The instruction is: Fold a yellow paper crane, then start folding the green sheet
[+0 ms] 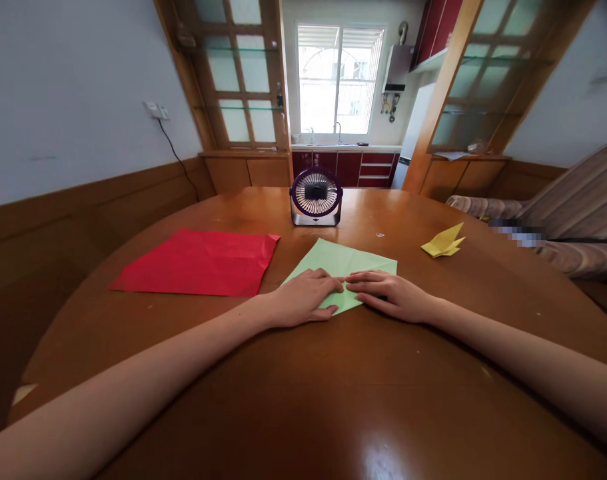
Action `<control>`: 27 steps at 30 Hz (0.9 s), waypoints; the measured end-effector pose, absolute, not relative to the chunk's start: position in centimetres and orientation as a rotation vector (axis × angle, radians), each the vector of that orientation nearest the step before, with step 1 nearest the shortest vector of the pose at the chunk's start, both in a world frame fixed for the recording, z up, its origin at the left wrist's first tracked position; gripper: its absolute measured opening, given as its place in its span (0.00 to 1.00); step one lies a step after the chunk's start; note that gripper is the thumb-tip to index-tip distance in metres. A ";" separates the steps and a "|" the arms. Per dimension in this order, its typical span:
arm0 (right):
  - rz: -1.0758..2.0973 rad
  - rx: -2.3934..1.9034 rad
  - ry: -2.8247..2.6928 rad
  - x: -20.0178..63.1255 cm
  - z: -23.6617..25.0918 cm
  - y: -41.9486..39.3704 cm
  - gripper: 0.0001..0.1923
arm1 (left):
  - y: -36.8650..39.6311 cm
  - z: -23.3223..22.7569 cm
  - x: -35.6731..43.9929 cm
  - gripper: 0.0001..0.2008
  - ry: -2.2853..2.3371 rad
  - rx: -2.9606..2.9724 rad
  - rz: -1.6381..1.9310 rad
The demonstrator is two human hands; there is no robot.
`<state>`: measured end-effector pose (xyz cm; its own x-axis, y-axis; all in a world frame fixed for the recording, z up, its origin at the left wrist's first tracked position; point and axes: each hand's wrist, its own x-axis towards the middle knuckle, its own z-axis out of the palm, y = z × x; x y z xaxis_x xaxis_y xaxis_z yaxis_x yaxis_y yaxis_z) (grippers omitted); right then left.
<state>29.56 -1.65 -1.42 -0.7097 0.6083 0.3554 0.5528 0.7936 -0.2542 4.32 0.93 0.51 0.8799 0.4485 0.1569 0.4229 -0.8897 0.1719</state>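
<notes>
A sheet of light green paper [328,257] with crease lines lies on the wooden table, one corner pointing toward the far side. My left hand [307,297] rests on its left part, fingers stretched out and the thumb near the front corner. Flat on the right part lies my right hand [389,293], its fingers extended over the paper. The fingertips of both hands nearly meet at the middle of the sheet. My palms and fingers hide much of the paper's near half.
Red paper [198,263] lies to the left on the round wooden table [303,400]. A small purple fan [316,193] stands behind the green sheet. A folded yellow paper piece [443,242] sits at the right, near a striped armchair [578,200].
</notes>
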 end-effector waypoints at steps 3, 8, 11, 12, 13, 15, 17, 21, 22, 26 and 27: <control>0.128 -0.892 -2.540 29.6 -1.4 -1.8 0.16 | 1.1 1.0 4.5 0.19 0.660 2.917 0.244; -0.088 -0.736 -2.503 29.6 -1.3 -2.2 0.13 | 1.3 1.0 4.4 0.20 0.631 2.901 0.278; -0.126 -0.544 -2.608 29.1 -1.1 -2.8 0.14 | 1.3 0.7 4.3 0.18 0.606 2.902 0.300; -0.113 -0.488 -2.643 28.9 -1.1 -2.9 0.15 | 1.4 0.6 4.3 0.18 0.601 2.905 0.309; -0.099 -0.451 -2.676 28.7 -1.0 -3.1 0.17 | 1.4 0.5 4.3 0.18 0.597 2.909 0.317; -0.077 -0.434 -2.722 28.5 -1.0 -3.3 0.18 | 1.5 0.4 4.2 0.17 0.600 2.915 0.332; -0.055 -0.482 -2.746 28.4 -0.9 -3.4 0.19 | 1.6 0.3 4.1 0.17 0.610 2.908 0.336; -0.015 -0.541 -2.763 28.5 -0.8 -3.4 0.21 | 1.7 0.3 3.9 0.16 0.604 2.871 0.332; -0.007 -0.539 -2.763 28.5 -0.8 -3.4 0.20 | 1.7 0.4 3.9 0.16 0.598 2.865 0.332; 0.042 -0.539 -2.759 28.5 -0.8 -3.3 0.20 | 1.7 0.6 3.6 0.16 0.570 2.854 0.310; 0.051 -0.542 -2.757 28.5 -0.8 -3.3 0.20 | 1.8 0.6 3.5 0.16 0.563 2.847 0.298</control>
<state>28.50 -3.33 -0.83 -0.8733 0.3743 0.3119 0.3626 0.9269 -0.0970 3.47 1.76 0.65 0.9059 0.3947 0.1537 0.3493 -0.9014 0.2558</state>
